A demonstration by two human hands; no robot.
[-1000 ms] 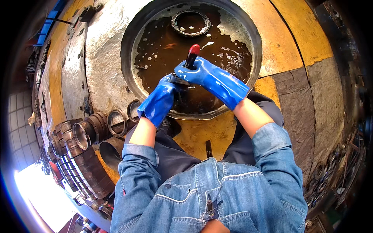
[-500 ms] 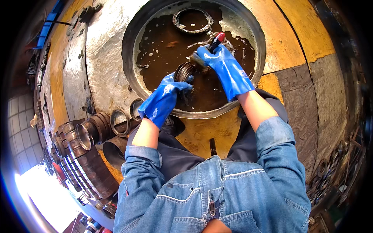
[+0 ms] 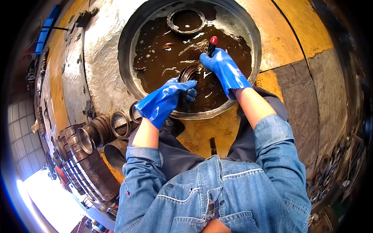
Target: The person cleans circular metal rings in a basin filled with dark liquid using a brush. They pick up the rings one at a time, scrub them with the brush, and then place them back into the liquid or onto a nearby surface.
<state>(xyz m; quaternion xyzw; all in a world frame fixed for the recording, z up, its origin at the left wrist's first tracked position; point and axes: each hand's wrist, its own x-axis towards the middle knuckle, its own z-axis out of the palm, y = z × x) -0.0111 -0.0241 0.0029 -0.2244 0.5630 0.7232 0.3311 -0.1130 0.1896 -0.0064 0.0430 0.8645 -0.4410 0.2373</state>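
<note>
Both my hands wear blue rubber gloves over a wide round tub (image 3: pixel 254 73) of dark brown, foamy liquid. My left hand (image 3: pixel 173 93) is closed on a grooved metal ring (image 3: pixel 188 74), held tilted just above the liquid, thumb over its near edge. My right hand (image 3: pixel 222 64) grips a brush (image 3: pixel 212 46) by its black handle, whose red end points up and away from me. The brush's working end is mostly hidden below the glove, beside the grooved ring. Another metal ring (image 3: pixel 169 20) lies in the liquid at the tub's far side.
Left of the tub, several metal rings and sleeves (image 3: pixel 101 130) stand in rows, close to my left forearm. Metal plates (image 3: pixel 103 66) and yellow boards (image 3: pixel 268 35) cover the floor around it. Piled metal parts (image 3: pixel 330 167) lie at the far right.
My left hand and the grooved ring have shifted slightly right. The brush has moved down against the ring, its handle now more upright. The view has shifted slightly.
</note>
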